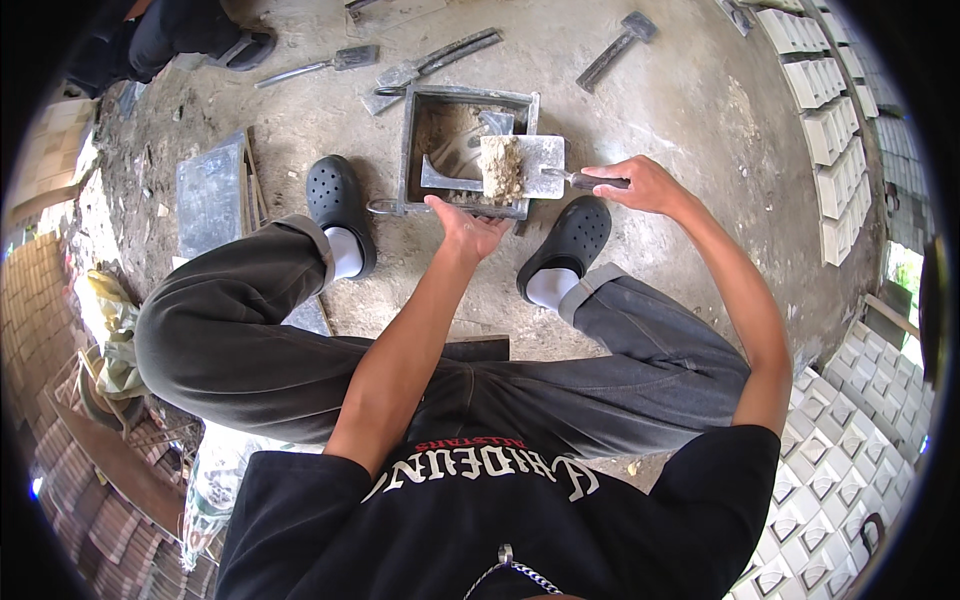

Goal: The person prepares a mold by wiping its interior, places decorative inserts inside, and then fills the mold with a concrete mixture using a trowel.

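Concrete floor (650,90) carries the square metal mould (465,150) between your shoes. Your right hand (640,183) grips the trowel (525,165), loaded with mortar (503,168) over the mould; left hand (468,228), fingers loosely open, rests at its near rim. Filling stage: tip mortar inside next.

A person sits low over a rough grey concrete floor (650,110), knees spread, feet in black perforated clogs (338,200) with white socks. Between the feet stands a square grey metal mould frame (412,130) holding damp sandy mortar. The right hand (640,183) grips the dark handle of a flat rectangular steel trowel (535,165), whose blade lies over the frame's right side with a lump of pale mortar (502,168) on it. The left hand (468,228) rests, fingers curled, at the frame's near edge, just beside the blade. Beyond the frame lie a trowel, metal bars and a grey hammer (615,45). Pale moulded blocks (830,130) stand in rows along the right.
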The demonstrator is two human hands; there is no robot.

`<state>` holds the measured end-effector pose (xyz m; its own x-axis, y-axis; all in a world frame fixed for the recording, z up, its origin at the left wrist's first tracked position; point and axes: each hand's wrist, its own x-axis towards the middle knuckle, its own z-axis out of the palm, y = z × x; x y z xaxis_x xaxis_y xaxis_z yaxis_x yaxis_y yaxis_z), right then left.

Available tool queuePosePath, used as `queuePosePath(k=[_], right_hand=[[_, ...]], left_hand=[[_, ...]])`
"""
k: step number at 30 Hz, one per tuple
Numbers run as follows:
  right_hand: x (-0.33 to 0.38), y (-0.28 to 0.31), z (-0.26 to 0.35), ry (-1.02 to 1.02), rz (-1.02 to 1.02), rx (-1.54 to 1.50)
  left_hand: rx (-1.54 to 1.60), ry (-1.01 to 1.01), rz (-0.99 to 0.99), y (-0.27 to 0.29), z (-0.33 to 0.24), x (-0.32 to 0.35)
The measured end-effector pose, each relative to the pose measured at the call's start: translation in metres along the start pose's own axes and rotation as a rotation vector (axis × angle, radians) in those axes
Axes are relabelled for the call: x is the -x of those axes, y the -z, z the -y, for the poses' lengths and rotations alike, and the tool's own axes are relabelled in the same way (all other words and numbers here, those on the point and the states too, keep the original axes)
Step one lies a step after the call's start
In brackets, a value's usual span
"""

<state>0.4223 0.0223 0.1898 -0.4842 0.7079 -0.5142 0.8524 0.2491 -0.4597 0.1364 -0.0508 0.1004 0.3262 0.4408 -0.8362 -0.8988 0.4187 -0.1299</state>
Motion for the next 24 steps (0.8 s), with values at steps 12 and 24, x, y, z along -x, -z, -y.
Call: queuePosePath(k=[12,24], right_hand=[[0.003,0.007,0.019,0.045,-0.008,0.121],[0.000,0.007,0.016,0.180,-0.063,0.237]], left_hand=[[-0.008,0.020,-0.131,-0.010,-0.002,0.002],[-0.039,0.035,-0.088,-0.008,-0.005,0.000]])
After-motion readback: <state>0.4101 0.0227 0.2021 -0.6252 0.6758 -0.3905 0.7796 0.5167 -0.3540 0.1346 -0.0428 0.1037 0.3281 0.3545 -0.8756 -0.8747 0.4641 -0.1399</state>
